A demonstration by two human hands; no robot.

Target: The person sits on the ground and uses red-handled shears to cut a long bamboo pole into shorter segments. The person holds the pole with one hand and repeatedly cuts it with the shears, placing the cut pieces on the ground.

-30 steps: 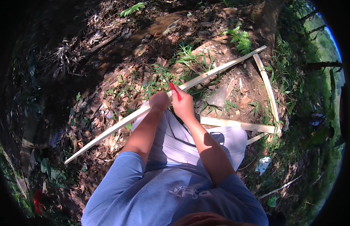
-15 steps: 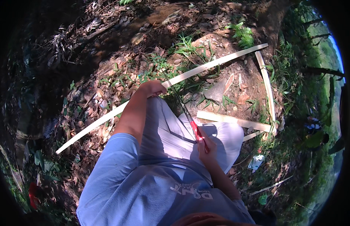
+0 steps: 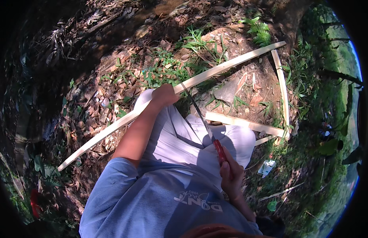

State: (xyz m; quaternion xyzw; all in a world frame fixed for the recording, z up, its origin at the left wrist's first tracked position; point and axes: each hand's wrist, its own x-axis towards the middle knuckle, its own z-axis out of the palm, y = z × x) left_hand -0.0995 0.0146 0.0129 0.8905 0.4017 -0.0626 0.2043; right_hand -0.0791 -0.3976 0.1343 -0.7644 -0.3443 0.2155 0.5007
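A long pale wooden strip (image 3: 215, 71) runs slantwise across the ground and over my left knee. My left hand (image 3: 165, 95) is wrapped round it near its middle. In my right hand (image 3: 231, 171) is the red handle of a hand saw (image 3: 203, 117), held close to my body. The saw's narrow blade reaches up and away, and its tip meets the strip just right of my left hand. Whether there is a cut under the blade I cannot make out.
A shorter wooden strip (image 3: 247, 125) lies by my right knee, and another (image 3: 281, 85) stretches along the right side. A flat grey stone (image 3: 226, 93) sits between them. A fern (image 3: 260, 31) grows at the far right, and a white packet (image 3: 267, 168) lies right of me.
My right hand has drawn the saw back toward my body and slightly right, so less blade extends past the strip. The strip has tilted a little, its left end nearer me.
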